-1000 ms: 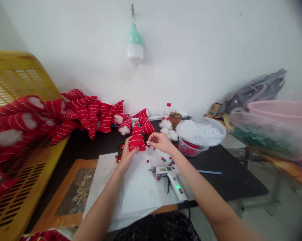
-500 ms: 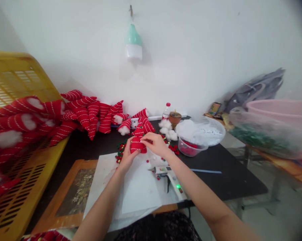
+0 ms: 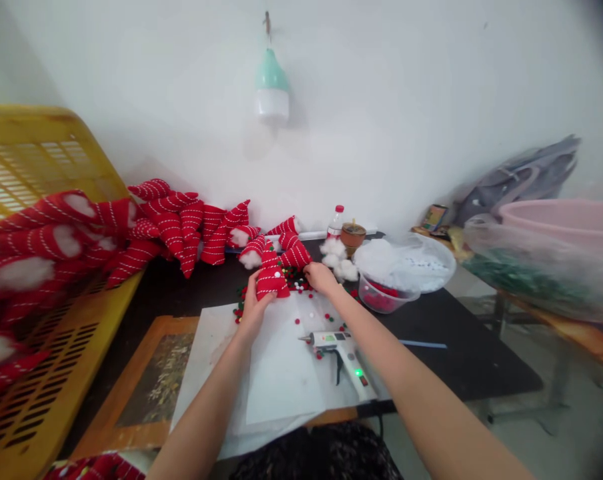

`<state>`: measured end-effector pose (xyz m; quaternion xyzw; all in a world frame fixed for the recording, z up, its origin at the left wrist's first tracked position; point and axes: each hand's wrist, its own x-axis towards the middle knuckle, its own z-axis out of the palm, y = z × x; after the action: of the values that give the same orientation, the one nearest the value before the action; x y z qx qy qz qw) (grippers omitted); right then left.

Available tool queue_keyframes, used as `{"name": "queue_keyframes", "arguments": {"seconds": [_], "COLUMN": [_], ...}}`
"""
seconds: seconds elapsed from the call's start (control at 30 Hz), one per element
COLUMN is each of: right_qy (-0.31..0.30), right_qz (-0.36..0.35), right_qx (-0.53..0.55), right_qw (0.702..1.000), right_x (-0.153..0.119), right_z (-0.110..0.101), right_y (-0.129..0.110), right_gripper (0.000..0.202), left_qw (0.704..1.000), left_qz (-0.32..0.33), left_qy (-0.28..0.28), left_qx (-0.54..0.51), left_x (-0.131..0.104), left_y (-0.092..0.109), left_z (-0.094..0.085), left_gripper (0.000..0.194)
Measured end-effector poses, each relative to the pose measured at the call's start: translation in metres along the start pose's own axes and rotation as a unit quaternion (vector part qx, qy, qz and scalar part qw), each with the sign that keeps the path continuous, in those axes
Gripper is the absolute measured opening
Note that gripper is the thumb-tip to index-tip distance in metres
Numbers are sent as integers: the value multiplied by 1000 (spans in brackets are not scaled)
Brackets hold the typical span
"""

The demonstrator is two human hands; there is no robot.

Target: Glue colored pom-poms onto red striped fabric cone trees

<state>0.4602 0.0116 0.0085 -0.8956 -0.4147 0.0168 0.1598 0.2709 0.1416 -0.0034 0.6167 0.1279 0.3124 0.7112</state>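
Note:
A red stuffed cone [image 3: 270, 273] with white stitched stripes stands over the white paper, point up, with small pom-poms on its front, a white one among them. My left hand [image 3: 254, 303] is closed around its lower left side. To the right of it, my right hand [image 3: 322, 277] is down at the far side of a pile of small red, green and white pom-poms [image 3: 301, 287]. Its fingers are bent and drawn together; whatever is between their tips is hidden. A glue gun [image 3: 339, 347] with a green light lies on the paper below my right forearm.
More striped cones [image 3: 169, 230] are heaped at the back left and in a yellow crate [image 3: 96, 320]. White stuffing [image 3: 345, 269], a bottle [image 3: 335, 223] and a clear tub [image 3: 381, 297] stand at the back right. A glue stick [image 3: 424, 344] lies on the black table [image 3: 461, 360].
My right hand has left the front of the cone and moved right to the pom-poms. A white pom-pom now shows on the cone. My left hand still holds it.

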Motion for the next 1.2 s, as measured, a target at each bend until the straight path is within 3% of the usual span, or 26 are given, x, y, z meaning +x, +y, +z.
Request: {"name": "queue_keyframes", "arguments": {"seconds": [0.13,0.23,0.3,0.53,0.67,1.1,1.2], "right_qy": [-10,6,33,166,214,232,225], "right_qz": [10,5,-12,-84,-135,-196,-168], "right_qx": [-4,29,65,210,269,274,265], "right_qw": [1000,1000,997,960,929,913,922], "right_x": [5,1,-5,-29,-33,-31,-26], "right_z": [1,-5,-13,-51,-58,-54,-56], "right_y": [-1,-6,-11,-45,-62,-65,-56], "right_gripper": [30,17,5,12,6,9,12], "left_qw": [1000,1000,1000,998,997,997,998], "left_qz": [2,-1,-1,5,5,9,2], "left_qy": [-8,-19,-24,-44,-54,-68,-58], "left_qx": [13,13,11,38,51,39,21], "left_x": [-1,-2,-3,-7,-7,-8,-6], "left_y": [0,0,2,7,5,7,3], "left_z": [0,0,1,4,3,5,3], "left_gripper": [73,73,73,74,74,73,71]}}
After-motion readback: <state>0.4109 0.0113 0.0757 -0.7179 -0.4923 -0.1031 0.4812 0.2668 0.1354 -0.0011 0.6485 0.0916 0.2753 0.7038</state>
